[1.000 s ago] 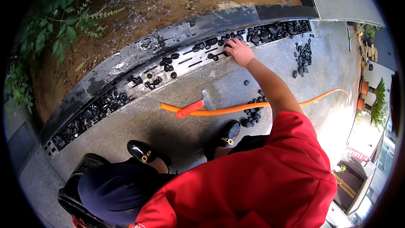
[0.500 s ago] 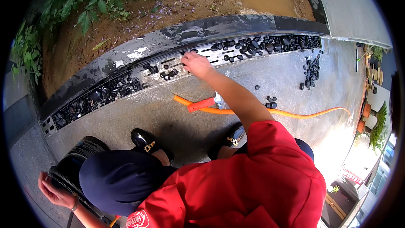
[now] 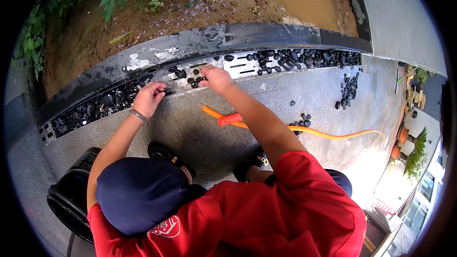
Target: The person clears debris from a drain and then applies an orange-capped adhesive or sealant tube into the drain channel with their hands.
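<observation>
While left hand (image 3: 148, 98) curls on black pebbles (image 3: 100, 107), right hand (image 3: 216, 78) pinches pebble (drain channel (image 3: 247, 65) edge).

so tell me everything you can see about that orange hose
The orange hose is a thin, flexible line, plastic or rubber by its look, lying on the grey paving. It curves from below the right hand off to the right. A thicker red-orange sleeve sits near its left end. A few black pebbles lie against it; neither hand touches it.
</observation>
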### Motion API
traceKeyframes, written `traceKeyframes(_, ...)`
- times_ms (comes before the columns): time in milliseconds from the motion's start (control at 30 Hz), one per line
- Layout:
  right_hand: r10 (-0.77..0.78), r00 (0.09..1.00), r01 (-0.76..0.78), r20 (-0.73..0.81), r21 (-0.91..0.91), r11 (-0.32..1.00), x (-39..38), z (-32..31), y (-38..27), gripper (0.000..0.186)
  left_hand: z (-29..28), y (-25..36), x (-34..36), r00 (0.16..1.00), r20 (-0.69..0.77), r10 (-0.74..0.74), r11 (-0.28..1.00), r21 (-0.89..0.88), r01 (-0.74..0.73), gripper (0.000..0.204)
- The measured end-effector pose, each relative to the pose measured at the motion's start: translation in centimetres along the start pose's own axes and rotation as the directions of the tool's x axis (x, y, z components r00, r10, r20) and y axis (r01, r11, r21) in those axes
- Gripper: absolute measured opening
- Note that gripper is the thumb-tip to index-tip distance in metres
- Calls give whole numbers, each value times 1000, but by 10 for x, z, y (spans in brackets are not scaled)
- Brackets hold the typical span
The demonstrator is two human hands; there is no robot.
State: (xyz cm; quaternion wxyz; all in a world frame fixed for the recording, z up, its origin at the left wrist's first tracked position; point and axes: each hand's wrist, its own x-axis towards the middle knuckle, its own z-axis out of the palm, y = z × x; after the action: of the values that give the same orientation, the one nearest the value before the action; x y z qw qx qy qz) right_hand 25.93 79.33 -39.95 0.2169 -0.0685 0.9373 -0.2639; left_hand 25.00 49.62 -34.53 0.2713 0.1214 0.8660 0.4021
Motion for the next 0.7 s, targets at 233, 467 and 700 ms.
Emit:
traceKeyframes(233,64,996,-66,56,40,997,14,-5,-16,23,18,13,69,947,149,285,742,591,-316,36)
traceKeyframes(467,159,982,-143,-100,154,978,21,17,-44,44,37,2,73,922,175,347,652,662,-371,25)
traceKeyframes(700,106,991,-92,-79,169,981,23,34,-52,40,42,4,75,975,92,201,900,376,-221,35)
